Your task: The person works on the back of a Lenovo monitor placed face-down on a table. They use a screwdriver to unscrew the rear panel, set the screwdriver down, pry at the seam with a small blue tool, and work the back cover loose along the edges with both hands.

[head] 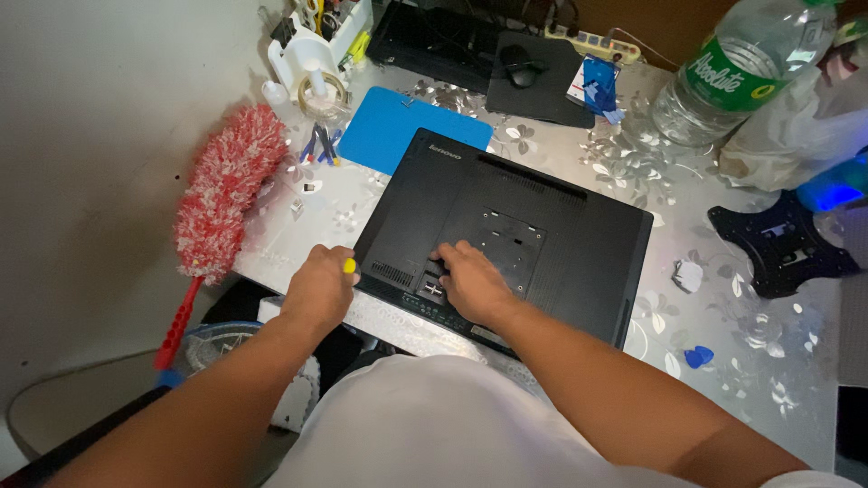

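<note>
Fingers of the right hand (470, 282) lie spread and flat on the back of the black all-in-one computer (506, 237), pressing near its port recess and gripping nothing. The left hand (318, 287) is curled shut around a small yellow-tipped tool (349, 266), held against the computer's near-left corner, seemingly to work at the seam while the other hand steadies the case.

That computer lies face down in the middle of the glossy flower-patterned table (723, 361), its near edge almost flush with the table's front edge, so there is little spare room toward the person. To the right the tabletop is more open, up to a black mounting bracket (779, 248). A large clear water bottle (737, 77) stands at the far right. Along the left edge, by the wall, a red-and-white duster (221, 194) hangs partly off the table. A blue mat (402, 131) sits just behind the computer's far-left corner, a black mouse pad (535, 79) beyond. A small blue pick (697, 357) lies near the front right.
</note>
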A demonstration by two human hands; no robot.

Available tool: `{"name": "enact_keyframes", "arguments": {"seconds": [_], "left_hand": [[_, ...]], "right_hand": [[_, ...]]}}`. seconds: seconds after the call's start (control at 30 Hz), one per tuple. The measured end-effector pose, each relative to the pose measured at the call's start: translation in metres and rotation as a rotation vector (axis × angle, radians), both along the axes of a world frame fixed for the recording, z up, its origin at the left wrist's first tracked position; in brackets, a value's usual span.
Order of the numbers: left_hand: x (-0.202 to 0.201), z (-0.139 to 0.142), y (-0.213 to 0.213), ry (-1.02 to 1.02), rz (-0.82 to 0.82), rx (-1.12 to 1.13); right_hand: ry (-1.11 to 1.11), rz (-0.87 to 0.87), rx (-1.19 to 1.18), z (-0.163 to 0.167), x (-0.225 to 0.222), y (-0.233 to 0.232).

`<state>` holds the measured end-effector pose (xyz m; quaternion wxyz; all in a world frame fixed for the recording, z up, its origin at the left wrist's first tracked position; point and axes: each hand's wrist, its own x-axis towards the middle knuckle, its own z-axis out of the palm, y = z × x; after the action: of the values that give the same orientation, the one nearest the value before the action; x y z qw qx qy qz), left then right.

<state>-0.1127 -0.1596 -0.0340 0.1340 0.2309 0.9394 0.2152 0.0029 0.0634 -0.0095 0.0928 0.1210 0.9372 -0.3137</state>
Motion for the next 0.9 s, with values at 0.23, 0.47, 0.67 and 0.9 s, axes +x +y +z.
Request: {"name": "enact_keyframes", "arguments": {"seconds": [0.23, 0.47, 0.67, 0.9], "left_hand": [[0.001, 0.008, 0.003, -0.09, 0.112, -0.035], [0.009, 0.0, -0.005, 0.051, -0.064, 0.171], [0.006, 0.003, -0.005, -0.005, 0.038, 0.01], [0.005, 0.02, -0.001, -0.111, 0.132, -0.056]], "right_hand": [[-0.014, -0.011, 0.008, 0.001, -0.001, -0.001], [-0.031, -0.012, 0.002, 0.001, 0.0, -0.001], [-0.034, -0.002, 0.029, -0.002, -0.002, 0.0], [-0.002, -0.007, 0.014, -0.002, 0.001, 0.0]]}}
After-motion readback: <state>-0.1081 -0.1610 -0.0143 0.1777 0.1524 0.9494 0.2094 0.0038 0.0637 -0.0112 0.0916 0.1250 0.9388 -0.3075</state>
